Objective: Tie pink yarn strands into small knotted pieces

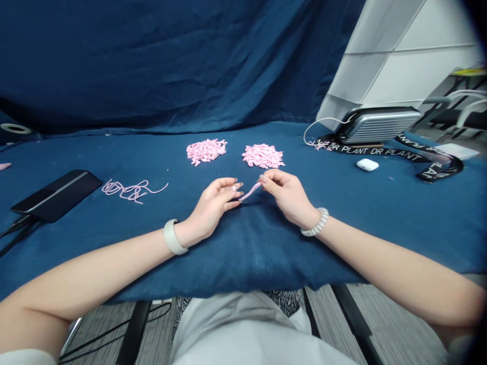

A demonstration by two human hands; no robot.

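Note:
A short pink length of yarn [251, 191] spans the gap between my two hands, above the front part of the blue-covered table. My right hand [287, 195] pinches its right end between thumb and forefinger. At the lower left end, the fingertips of my left hand [215, 205] close on the strand, with the other fingers bent loosely. Just beyond the hands lie two heaps of small pink pieces, a left heap [206, 151] and a right heap [263, 156]. To the left, a loose tangle of pink yarn [131, 190] rests on the cloth.
A black device with cables [57, 195] lies at the left. On the right are a silver ribbed case [384, 125] with a white cord, a lettered black lanyard [375, 151], more pink yarn [321, 145] and a white earbud case [367, 165]. A blue curtain [171, 61] hangs behind.

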